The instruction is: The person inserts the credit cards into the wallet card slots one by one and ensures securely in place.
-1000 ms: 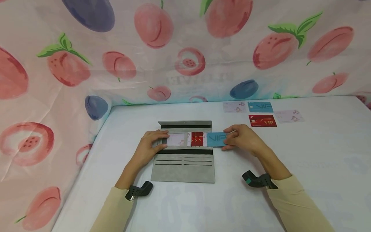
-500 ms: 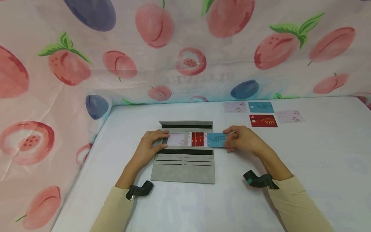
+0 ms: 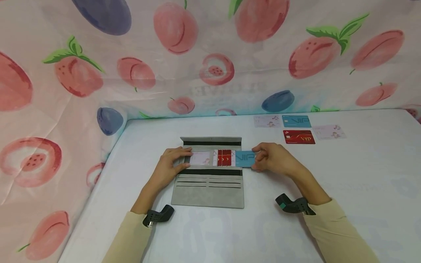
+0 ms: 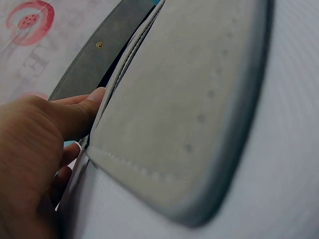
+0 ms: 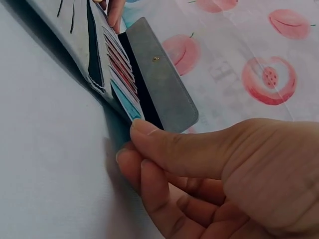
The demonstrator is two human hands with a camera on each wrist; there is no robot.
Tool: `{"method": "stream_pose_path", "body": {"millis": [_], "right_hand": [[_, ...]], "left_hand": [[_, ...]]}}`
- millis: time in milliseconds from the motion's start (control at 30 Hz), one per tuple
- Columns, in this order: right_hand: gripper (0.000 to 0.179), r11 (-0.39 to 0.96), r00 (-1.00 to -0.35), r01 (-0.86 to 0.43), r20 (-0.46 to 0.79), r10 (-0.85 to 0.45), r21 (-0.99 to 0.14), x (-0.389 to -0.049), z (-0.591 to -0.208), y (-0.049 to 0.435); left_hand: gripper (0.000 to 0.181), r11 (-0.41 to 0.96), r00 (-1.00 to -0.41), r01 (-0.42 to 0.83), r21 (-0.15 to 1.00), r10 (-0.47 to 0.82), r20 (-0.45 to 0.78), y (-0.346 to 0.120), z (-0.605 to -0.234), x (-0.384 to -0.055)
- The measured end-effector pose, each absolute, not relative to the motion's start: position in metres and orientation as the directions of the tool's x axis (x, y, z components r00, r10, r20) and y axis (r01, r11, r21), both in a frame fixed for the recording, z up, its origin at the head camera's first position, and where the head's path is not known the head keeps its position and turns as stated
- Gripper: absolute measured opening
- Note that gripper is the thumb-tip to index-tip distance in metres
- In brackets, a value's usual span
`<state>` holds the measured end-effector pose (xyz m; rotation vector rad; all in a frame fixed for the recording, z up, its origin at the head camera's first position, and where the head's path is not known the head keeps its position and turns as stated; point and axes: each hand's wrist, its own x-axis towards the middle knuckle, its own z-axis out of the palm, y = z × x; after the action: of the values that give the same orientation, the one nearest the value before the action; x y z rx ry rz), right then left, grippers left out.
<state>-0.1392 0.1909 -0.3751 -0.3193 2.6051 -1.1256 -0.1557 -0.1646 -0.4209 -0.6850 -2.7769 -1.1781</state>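
A grey long wallet (image 3: 210,195) lies opened out on the white table, a row of cards overlapping along its middle section. My left hand (image 3: 168,164) holds the wallet's left end, its thumb along the edge in the left wrist view (image 4: 37,134). At the opposite end, my right hand (image 3: 273,159) pinches the outer edge of a blue VIP card (image 3: 245,159) between thumb and fingers. That card sticks out past the wallet's right side, its inner part overlapping the row. Red cards (image 3: 224,157) show beside it, and a pale card (image 3: 200,158) lies near my left fingers.
Beyond my right hand lie another blue VIP card (image 3: 296,121), a red VIP card (image 3: 299,137) and two pale flowered cards, one at the left (image 3: 267,121) and one at the right (image 3: 329,132). A fruit-printed cloth (image 3: 184,69) rises behind the table.
My right hand has shifted its fingers on the blue VIP card, whose outer end sits very slightly further left. The left hand and the wallet have stayed nearly still.
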Motion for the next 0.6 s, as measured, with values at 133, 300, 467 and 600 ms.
{"method": "stream_pose_path", "body": {"millis": [133, 300, 467, 600], "right_hand": [[0.048, 0.671, -0.938, -0.106, -0.150, -0.312, -0.734, -0.139, -0.377, 0.189], [0.047, 0.653, -0.935, -0.124, -0.132, -0.329, -0.747, -0.139, -0.381, 0.185], [0.047, 0.636, -0.936, -0.118, -0.128, -0.327, -0.762, -0.139, -0.384, 0.181], [0.047, 0.625, -0.939, -0.122, -0.115, -0.324, -0.771, -0.139, -0.385, 0.177]], "left_hand": [[0.037, 0.612, -0.900, 0.418, 0.672, 0.380, 0.213, -0.165, -0.420, -0.155], [0.037, 0.609, -0.897, 0.425, 0.670, 0.383, 0.221, -0.164, -0.420, -0.156], [0.037, 0.613, -0.897, 0.425, 0.666, 0.383, 0.221, -0.165, -0.421, -0.156], [0.037, 0.614, -0.897, 0.427, 0.664, 0.382, 0.223, -0.165, -0.421, -0.156]]}}
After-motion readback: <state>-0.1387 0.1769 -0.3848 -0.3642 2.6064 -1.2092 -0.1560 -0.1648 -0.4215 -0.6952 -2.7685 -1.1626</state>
